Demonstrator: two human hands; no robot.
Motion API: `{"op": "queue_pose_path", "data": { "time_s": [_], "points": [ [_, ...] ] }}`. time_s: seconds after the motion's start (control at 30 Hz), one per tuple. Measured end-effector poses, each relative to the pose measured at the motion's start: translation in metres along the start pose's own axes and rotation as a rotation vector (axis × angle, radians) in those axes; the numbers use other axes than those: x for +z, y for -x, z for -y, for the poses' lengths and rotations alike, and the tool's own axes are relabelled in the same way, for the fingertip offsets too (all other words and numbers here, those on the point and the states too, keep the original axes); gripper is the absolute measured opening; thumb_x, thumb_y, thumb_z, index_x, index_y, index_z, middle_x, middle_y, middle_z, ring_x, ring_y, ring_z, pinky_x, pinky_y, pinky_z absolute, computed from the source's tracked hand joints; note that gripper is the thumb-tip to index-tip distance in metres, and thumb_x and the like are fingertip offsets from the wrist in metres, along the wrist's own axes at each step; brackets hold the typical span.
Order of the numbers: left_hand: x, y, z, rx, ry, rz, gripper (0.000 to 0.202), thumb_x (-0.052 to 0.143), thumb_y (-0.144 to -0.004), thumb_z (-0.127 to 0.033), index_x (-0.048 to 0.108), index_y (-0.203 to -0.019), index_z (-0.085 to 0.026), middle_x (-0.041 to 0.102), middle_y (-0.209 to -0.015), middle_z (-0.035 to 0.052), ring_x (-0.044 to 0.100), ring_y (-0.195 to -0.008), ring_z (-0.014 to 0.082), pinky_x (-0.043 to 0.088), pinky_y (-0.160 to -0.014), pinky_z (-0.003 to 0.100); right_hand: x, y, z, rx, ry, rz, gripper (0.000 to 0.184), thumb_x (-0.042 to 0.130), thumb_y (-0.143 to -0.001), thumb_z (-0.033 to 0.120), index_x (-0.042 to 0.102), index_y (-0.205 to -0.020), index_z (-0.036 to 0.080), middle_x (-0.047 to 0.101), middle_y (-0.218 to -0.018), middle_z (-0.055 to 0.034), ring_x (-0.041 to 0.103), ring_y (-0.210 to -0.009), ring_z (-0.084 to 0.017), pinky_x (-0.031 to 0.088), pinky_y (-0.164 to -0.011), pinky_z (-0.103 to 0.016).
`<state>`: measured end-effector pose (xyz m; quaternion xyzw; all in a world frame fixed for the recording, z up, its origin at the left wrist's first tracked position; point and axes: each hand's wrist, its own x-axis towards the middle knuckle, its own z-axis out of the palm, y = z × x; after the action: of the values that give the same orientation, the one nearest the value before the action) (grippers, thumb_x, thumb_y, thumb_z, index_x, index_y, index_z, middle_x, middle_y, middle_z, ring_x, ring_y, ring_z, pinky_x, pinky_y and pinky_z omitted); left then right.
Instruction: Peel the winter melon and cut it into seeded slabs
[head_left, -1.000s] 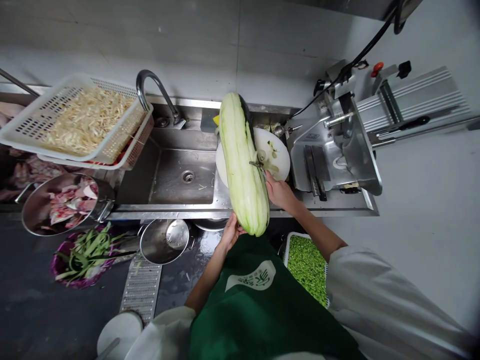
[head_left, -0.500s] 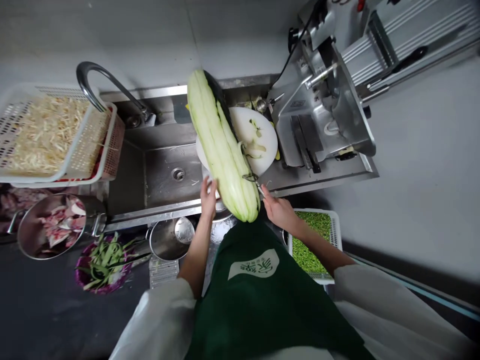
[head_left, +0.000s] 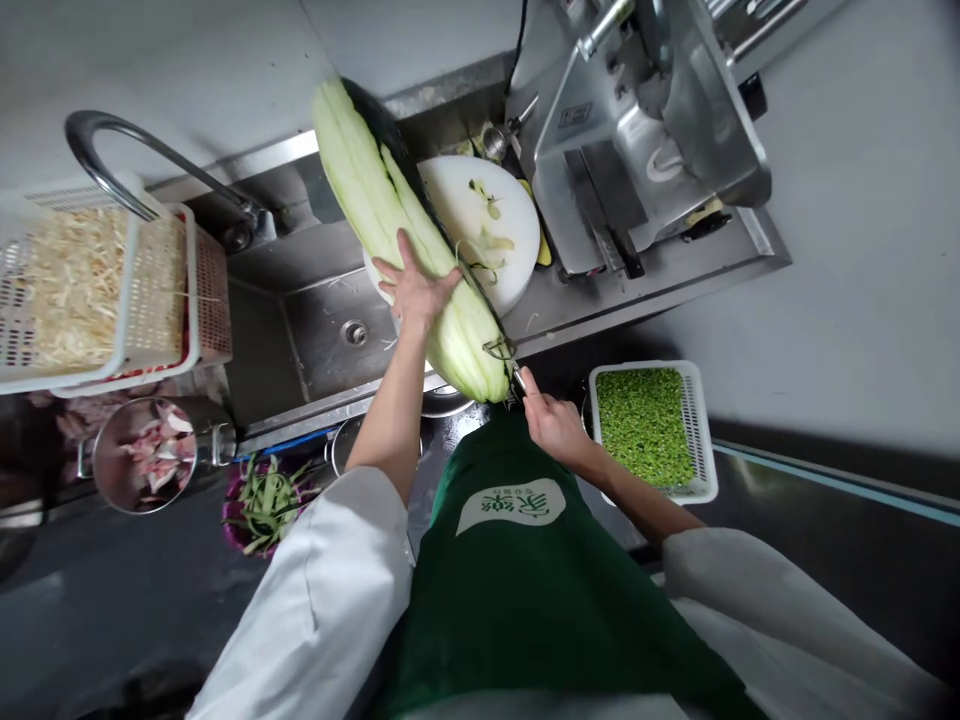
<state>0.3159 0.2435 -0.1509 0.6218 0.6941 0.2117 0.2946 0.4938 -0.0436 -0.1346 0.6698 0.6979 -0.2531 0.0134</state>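
A long, mostly peeled pale green gourd (head_left: 375,190) leans from the sink's back edge down to my apron, with a strip of dark skin left along its right side. My left hand (head_left: 414,285) lies flat on its middle, fingers spread. My right hand (head_left: 553,420) grips a metal peeler (head_left: 504,356) whose blade sits against the gourd's lower right end. Behind the gourd a round white cutting board (head_left: 501,255) carries bits of peel.
A steel sink (head_left: 322,320) with a curved tap (head_left: 120,150) lies to the left. White baskets of pale shreds (head_left: 82,280) rest on its left rim. A slicing machine (head_left: 630,130) stands at right. A tray of green pieces (head_left: 646,425), a pot of meat (head_left: 142,455) and a peel pile (head_left: 266,500) sit low.
My left hand rose from the gourd's lower end and now presses flat on its middle. The peeler slid down to the lower right end. The view swung left and down.
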Motion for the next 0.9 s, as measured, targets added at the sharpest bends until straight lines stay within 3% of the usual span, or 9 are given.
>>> {"op": "queue_pose_path", "data": {
  "time_s": [0.13,0.23,0.37,0.47,0.57,0.67,0.73,0.8,0.9],
  "points": [
    [0.001,-0.012,0.003,0.048,-0.058,0.036,0.131,0.084,-0.083,-0.068,-0.004,-0.175,-0.036,-0.022,-0.181,0.0108,-0.016,-0.16,0.0601,0.006,-0.125,0.084,0.037,0.02,0.005,0.051,-0.041,-0.008,0.066,0.02,-0.112,0.03,0.022,-0.174,0.006,0.078,-0.106,-0.0219,0.076,-0.089,-0.032,0.057,-0.081,-0.038],
    [-0.004,-0.008,-0.009,0.032,-0.072,0.067,0.127,0.079,-0.093,-0.061,-0.012,-0.175,-0.026,-0.03,-0.177,0.0182,-0.014,-0.159,0.0604,-0.001,-0.126,0.08,0.084,0.04,0.002,0.097,-0.122,-0.005,0.067,0.024,-0.111,0.029,0.022,-0.175,0.01,0.078,-0.111,-0.0219,0.076,-0.093,-0.032,0.058,-0.084,-0.039],
    [-0.018,0.007,-0.03,-0.087,-0.107,0.041,0.127,0.082,-0.096,-0.046,-0.012,-0.173,-0.009,-0.014,-0.174,0.0337,0.008,-0.16,0.0601,0.006,-0.128,0.071,0.163,0.079,-0.004,0.156,-0.296,0.195,0.064,0.038,-0.107,0.028,0.039,-0.171,0.022,0.08,-0.106,-0.0143,0.076,-0.088,-0.029,0.06,-0.081,-0.04],
    [-0.024,0.014,-0.04,-0.018,-0.166,0.004,0.122,0.087,-0.091,-0.044,0.004,-0.175,-0.014,-0.009,-0.177,0.0263,0.008,-0.161,0.0535,0.01,-0.129,0.068,0.2,0.098,-0.007,0.278,-0.401,0.135,0.063,0.034,-0.109,0.03,0.039,-0.171,0.018,0.081,-0.105,-0.0155,0.077,-0.087,-0.029,0.06,-0.082,-0.04],
    [-0.017,0.016,-0.047,0.146,-0.275,0.029,0.086,0.081,-0.096,-0.043,0.041,-0.161,-0.002,0.002,-0.179,0.0191,-0.004,-0.161,0.0507,0.016,-0.125,0.075,0.206,0.097,-0.014,0.362,-0.478,-0.061,0.064,0.03,-0.11,0.033,0.04,-0.17,0.012,0.081,-0.108,-0.0192,0.077,-0.089,-0.032,0.059,-0.084,-0.041],
    [-0.005,0.016,-0.055,0.221,-0.308,0.049,0.063,0.072,-0.102,-0.042,0.062,-0.13,0.013,0.024,-0.17,0.028,0.001,-0.159,0.0518,0.025,-0.121,0.073,0.194,0.086,-0.026,0.377,-0.515,-0.205,0.064,0.032,-0.108,0.035,0.046,-0.166,0.012,0.08,-0.11,-0.0203,0.077,-0.092,-0.033,0.059,-0.086,-0.043],
    [-0.002,0.015,-0.061,0.23,-0.3,0.01,0.048,0.073,-0.101,-0.032,0.068,-0.119,0.012,0.037,-0.161,0.0287,0.014,-0.157,0.0497,0.028,-0.12,0.071,0.182,0.081,-0.033,0.383,-0.545,-0.309,0.065,0.032,-0.107,0.036,0.046,-0.165,0.011,0.08,-0.116,-0.0203,0.078,-0.097,-0.034,0.059,-0.09,-0.044],
    [-0.01,0.015,-0.065,0.236,-0.286,-0.031,0.029,0.073,-0.098,-0.019,0.074,-0.114,0.005,0.055,-0.148,0.0243,0.038,-0.149,0.042,0.035,-0.118,0.064,0.17,0.079,-0.038,0.397,-0.576,-0.408,0.066,0.032,-0.107,0.039,0.047,-0.164,0.011,0.079,-0.122,-0.0203,0.077,-0.103,-0.034,0.059,-0.093,-0.045],
    [-0.051,0.024,-0.058,0.293,-0.227,-0.062,0.026,0.064,-0.099,-0.013,0.077,-0.115,0.003,0.075,-0.119,0.0196,0.067,-0.116,0.0286,0.047,-0.106,0.047,0.15,0.082,-0.044,0.408,-0.641,-0.557,0.064,0.033,-0.107,0.041,0.053,-0.159,0.012,0.075,-0.135,-0.0194,0.076,-0.114,-0.033,0.058,-0.1,-0.045]
  ]
}}
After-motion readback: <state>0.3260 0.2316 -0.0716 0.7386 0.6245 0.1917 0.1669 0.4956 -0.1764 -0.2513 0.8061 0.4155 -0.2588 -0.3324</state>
